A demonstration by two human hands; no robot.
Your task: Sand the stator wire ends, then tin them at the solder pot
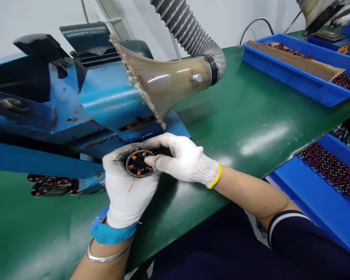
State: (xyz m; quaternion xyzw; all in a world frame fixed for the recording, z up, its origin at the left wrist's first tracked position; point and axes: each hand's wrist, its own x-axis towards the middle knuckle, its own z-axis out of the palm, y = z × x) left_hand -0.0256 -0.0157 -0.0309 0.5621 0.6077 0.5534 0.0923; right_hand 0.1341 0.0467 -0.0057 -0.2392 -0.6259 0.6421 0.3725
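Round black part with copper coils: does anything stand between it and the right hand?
Nothing visible: the white-gloved right hand has its bare thumb tip over the part, held in the white-gloved left hand.

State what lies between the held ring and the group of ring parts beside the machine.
The head view shows the gloved left hand and the machine's blue base between the held ring and the ring parts.

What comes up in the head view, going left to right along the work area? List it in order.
Cluster of wound parts → left hand with a round wound part → right hand → lower blue tray.
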